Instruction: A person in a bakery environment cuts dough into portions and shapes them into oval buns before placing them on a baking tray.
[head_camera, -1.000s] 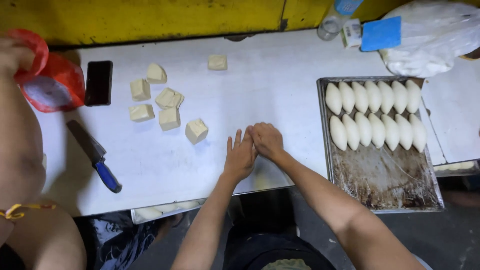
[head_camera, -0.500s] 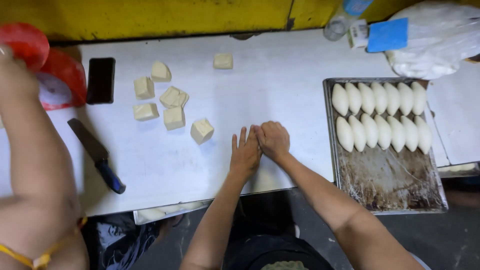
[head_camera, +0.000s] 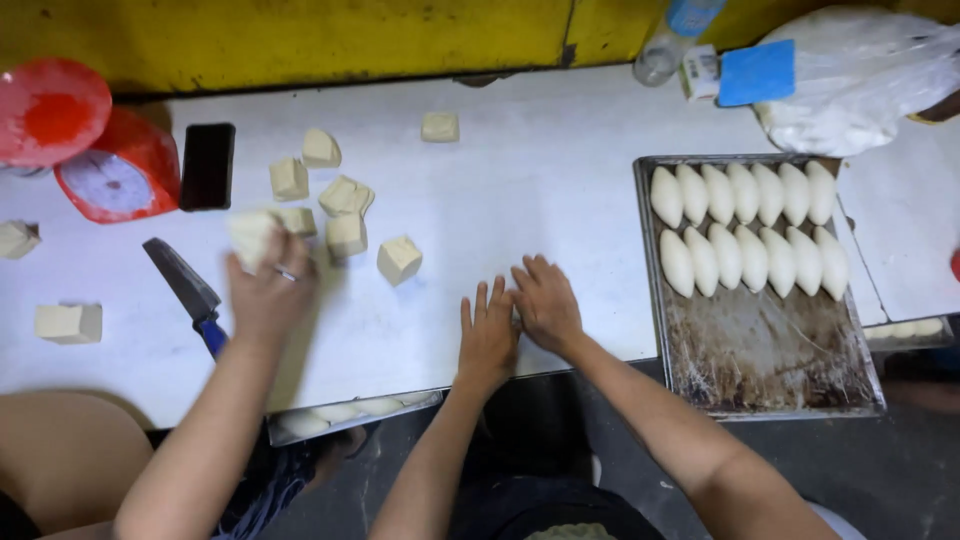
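My left hand lies palm down on the white table, fingers spread and flat. Touching it on the right, my right hand is cupped palm down near the table's front edge; whatever is under it is hidden. Several cut dough cubes lie to the left. A metal tray to the right holds two rows of shaped dough rolls. A co-worker's hand with a ring lifts a dough piece from the cubes.
A blue-handled knife, a black phone and a red scale are at the left. A bottle, a blue scraper and a plastic bag sit at the back right. A lower tray juts out below the table.
The co-worker's arm has swung from the red scale down to the dough cubes and taken up a piece. My two hands stay together in nearly the same spot.
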